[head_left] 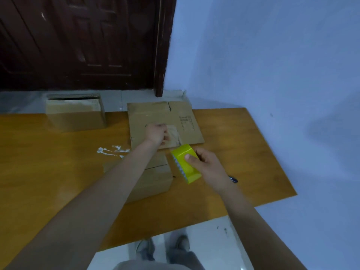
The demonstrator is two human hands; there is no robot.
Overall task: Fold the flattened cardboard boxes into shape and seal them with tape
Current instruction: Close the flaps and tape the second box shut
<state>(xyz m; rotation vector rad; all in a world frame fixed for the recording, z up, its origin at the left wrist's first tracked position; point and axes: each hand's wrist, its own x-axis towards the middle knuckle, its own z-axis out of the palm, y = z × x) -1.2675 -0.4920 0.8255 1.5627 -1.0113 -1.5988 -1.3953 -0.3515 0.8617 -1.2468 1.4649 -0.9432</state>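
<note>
A folded cardboard box [153,178] stands in the middle of the wooden table [48,172], partly hidden by my left forearm. Behind it lies a flattened cardboard box [187,121] reaching past the table's far edge. My right hand [208,164] grips a yellow tape dispenser [185,162] just right of the folded box. A strip of clear tape [174,136] runs from the dispenser up to my left hand [156,134]. The left hand's fingers are curled over the flattened box, pinching the tape's end.
Another folded box [76,114] with an open top sits at the table's far left edge. A dark pen [233,179] lies right of my right wrist. White smears [111,150] mark the tabletop. A dark door [78,41] and a blue wall [272,55] stand behind.
</note>
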